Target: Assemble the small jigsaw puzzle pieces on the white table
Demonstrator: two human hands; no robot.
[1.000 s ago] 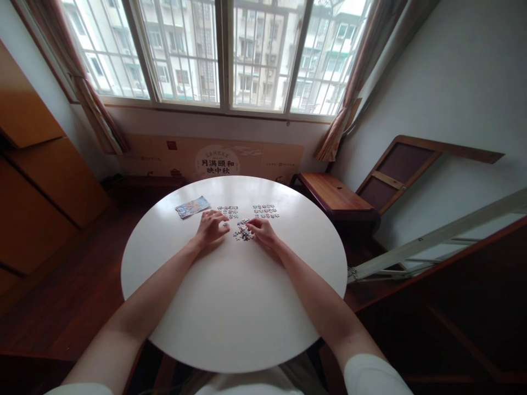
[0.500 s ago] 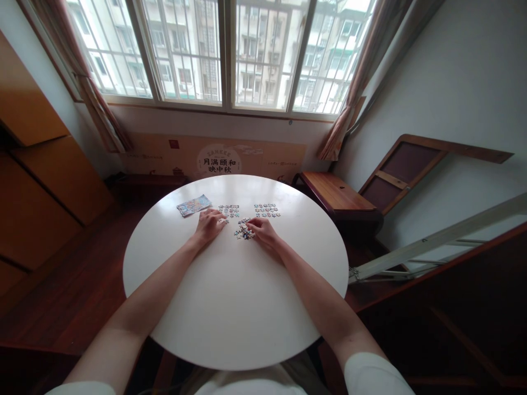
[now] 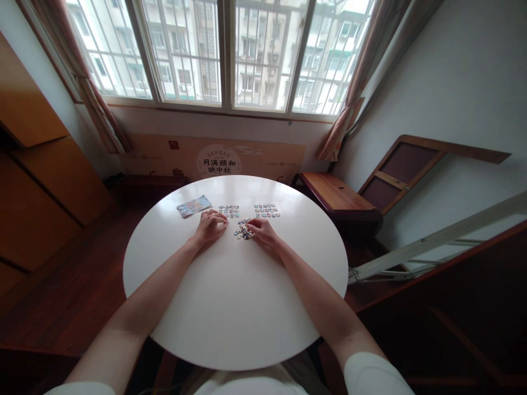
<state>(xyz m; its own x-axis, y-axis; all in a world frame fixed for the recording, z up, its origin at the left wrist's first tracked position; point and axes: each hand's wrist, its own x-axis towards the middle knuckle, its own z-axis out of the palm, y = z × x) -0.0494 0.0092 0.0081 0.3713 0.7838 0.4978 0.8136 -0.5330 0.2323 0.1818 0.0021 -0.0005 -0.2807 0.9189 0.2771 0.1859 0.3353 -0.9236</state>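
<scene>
Two hands resting apart over white round table (image 3: pixel 239 312). Left hand (image 3: pixel 209 226) curving half closed, thumb and fingertips sitting close; cannot tell whether anything is lying between. Right hand (image 3: pixel 264 230) touching right side of puzzle pile (image 3: pixel 244 233), fingertips bunching; grip too small to tell. Farther out, left piece rows (image 3: pixel 231 208) and right piece rows (image 3: pixel 267 210) lying flat, picture sheet (image 3: pixel 192 206) lying just beyond left hand.
</scene>
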